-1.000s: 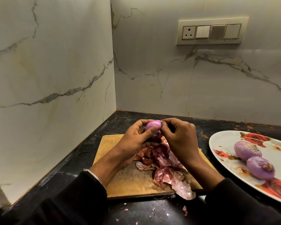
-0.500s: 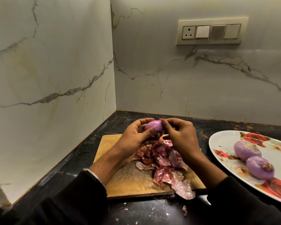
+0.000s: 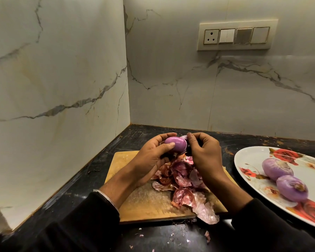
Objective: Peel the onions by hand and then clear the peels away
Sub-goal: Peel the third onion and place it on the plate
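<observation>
My left hand point(image 3: 149, 157) grips a small purple onion point(image 3: 175, 142) above the wooden cutting board point(image 3: 144, 200), thumb across its front. My right hand point(image 3: 204, 153) pinches a strip of pale skin point(image 3: 184, 137) at the onion's right end. A heap of reddish-pink peels point(image 3: 182, 180) lies on the board under both hands and spills over its front edge. Two peeled onions point(image 3: 277, 168) point(image 3: 292, 187) rest on a white oval plate with red roses point(image 3: 244, 160) at the right.
The black counter point(image 3: 102, 171) sits in a corner of two marble walls. Small peel scraps point(image 3: 206, 236) dot the counter in front of the board. A switch panel with a socket point(image 3: 235, 36) is on the back wall.
The onion has turned in my left hand and shows more smooth purple surface. My right hand's fingers have pulled a strip of skin away at the onion's right end.
</observation>
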A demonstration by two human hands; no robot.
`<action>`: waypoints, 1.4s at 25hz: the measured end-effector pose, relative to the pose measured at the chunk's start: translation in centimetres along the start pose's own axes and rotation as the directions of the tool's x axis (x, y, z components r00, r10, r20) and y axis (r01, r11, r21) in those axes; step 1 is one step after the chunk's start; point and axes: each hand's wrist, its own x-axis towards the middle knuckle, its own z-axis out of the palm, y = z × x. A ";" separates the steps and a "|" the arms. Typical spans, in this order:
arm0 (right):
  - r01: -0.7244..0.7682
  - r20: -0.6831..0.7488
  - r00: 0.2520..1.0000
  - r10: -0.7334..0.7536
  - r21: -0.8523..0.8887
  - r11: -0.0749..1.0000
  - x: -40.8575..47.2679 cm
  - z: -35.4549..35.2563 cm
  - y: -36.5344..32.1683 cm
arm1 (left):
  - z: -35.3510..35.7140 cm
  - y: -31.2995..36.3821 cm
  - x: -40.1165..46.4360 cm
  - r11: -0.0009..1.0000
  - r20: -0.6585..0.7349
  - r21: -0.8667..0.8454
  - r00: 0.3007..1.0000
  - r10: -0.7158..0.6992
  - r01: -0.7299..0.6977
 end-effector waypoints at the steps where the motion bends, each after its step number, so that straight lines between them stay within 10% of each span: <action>1: 0.000 0.013 1.000 0.000 0.011 1.000 -0.1 0.0 -0.1 | 0.0 -0.1 0.0 1.000 -0.002 -0.001 1.000 0.005 -0.005; 10: -0.178 0.015 0.984 0.180 0.248 0.952 0.3 -0.7 -0.5 | -0.3 0.2 0.0 0.993 -0.015 -0.112 0.999 0.047 -0.048; 16: -0.045 0.111 0.992 0.054 -0.082 0.996 0.0 -0.1 -0.3 | -0.6 0.4 0.5 0.970 -0.171 -0.239 0.985 -0.005 -0.036; 28: 0.157 0.113 0.981 -0.156 0.000 0.988 -0.8 0.3 -1.0 | -0.6 0.2 0.4 0.980 -0.179 -0.201 0.984 -0.025 -0.012; 35: 0.405 0.092 0.914 -0.396 -0.273 0.873 -1.4 0.3 -1.3 | -0.3 -0.1 0.3 0.996 -0.115 -0.085 0.993 -0.004 -0.006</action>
